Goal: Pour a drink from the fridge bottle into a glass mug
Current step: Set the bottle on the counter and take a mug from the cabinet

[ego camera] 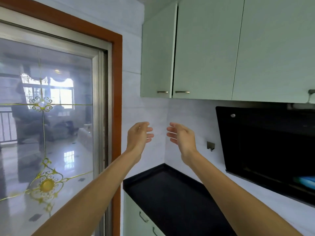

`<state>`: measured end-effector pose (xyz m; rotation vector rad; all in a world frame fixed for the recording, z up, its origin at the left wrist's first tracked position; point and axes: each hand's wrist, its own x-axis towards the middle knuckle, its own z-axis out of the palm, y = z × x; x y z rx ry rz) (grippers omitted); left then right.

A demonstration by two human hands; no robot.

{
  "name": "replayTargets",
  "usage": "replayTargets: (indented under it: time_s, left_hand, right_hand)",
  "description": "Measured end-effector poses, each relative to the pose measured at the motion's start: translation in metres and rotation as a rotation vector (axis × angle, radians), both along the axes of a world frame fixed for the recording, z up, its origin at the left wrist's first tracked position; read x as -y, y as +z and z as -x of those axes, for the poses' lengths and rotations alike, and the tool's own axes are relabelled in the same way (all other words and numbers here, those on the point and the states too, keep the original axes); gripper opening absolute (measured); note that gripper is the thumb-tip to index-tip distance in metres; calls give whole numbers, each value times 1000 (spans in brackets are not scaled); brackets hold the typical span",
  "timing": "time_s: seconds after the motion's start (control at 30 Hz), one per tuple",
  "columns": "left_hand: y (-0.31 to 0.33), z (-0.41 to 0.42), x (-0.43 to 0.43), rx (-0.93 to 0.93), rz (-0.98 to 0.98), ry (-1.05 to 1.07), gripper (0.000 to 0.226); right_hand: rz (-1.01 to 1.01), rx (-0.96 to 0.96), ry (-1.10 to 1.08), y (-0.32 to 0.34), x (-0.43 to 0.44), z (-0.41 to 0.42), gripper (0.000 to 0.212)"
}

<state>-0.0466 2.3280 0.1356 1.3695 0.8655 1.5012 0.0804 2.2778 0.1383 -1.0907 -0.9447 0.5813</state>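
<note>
1. Plainly, left hand and right hand hover apart above the black countertop, palms facing, fingers loosely spread, holding nothing
2. Neither bottle nor mug shows
3. Pale wall cupboards hang over that countertop

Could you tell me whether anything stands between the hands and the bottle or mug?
That cannot be judged: no fridge, bottle or mug is in view. The left hand and right hand are raised, open and empty, above the black countertop.
</note>
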Motion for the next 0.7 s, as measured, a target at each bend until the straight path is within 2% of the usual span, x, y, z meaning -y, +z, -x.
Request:
replayTargets:
  time_s: [0.3, 0.7]
  left_hand:
    - [31, 13, -103, 75, 1, -111, 28]
    - [66, 19, -238, 125, -21, -250, 19]
  right_hand:
    - [-47, -1, -70, 21, -102, 20, 27]
    - [-69, 34, -177, 55, -220, 29, 24]
